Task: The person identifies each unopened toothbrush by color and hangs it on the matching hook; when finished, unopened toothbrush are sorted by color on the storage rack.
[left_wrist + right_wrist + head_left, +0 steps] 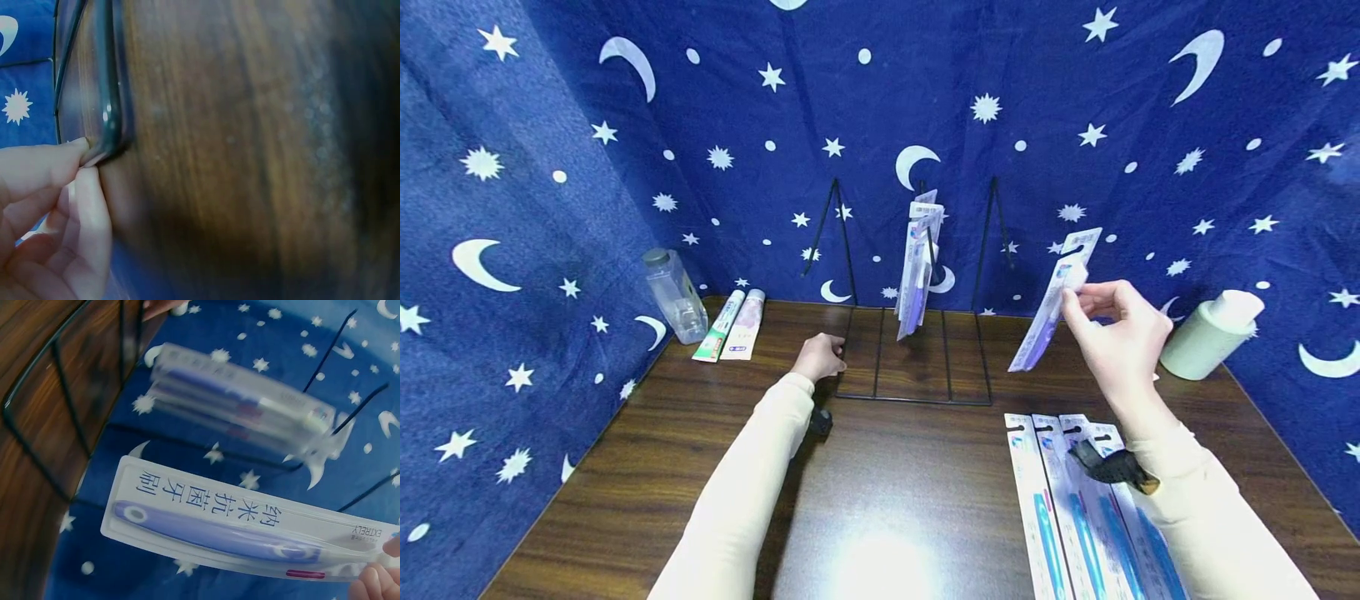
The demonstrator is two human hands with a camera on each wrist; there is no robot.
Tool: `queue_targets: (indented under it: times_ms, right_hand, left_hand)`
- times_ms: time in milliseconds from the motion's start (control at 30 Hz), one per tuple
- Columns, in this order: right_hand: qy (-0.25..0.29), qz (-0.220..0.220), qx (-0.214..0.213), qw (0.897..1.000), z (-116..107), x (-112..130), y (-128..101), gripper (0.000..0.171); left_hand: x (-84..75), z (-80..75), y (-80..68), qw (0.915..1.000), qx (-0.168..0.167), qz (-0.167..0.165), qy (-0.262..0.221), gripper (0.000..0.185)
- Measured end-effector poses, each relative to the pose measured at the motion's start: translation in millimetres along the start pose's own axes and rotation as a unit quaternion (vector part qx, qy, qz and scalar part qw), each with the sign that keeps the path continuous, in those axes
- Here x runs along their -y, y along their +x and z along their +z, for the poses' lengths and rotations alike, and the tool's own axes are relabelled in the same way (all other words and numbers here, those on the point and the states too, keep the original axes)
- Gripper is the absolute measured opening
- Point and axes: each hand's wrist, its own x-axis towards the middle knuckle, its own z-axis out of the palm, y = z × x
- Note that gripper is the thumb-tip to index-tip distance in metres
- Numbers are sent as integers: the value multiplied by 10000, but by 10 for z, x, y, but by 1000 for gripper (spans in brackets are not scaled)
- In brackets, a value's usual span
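My left hand (820, 357) pinches the front left corner of the black wire display rack (917, 392) on the wooden table (887, 500), and if that pinch slips the light rack could skid when anything touches its hook. My right hand (1116, 329) grips the top of a purple packaged toothbrush (1051, 310) in the air, right of the rack. The pack dangles tilted, well short of the hook where other hanging packs (917, 267) crowd, so it could snag them.
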Motion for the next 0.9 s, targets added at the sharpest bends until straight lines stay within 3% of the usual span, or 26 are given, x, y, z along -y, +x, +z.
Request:
queue_targets:
  times_ms: [233, 567, 900]
  right_hand:
    - [224, -471, 90, 9986, 84, 275, -85, 15]
    - [800, -607, 338, 9944, 394, 576, -266, 5]
    - [1001, -995, 537, 9885, 670, 699, -392, 5]
  left_hand:
    - [-8, -11, -2, 9999, -6, 9, -104, 54]
    - [-21, -27, -5, 10000, 34, -7, -86, 55]
    - [-11, -35, -19, 9999, 23, -61, -143, 56]
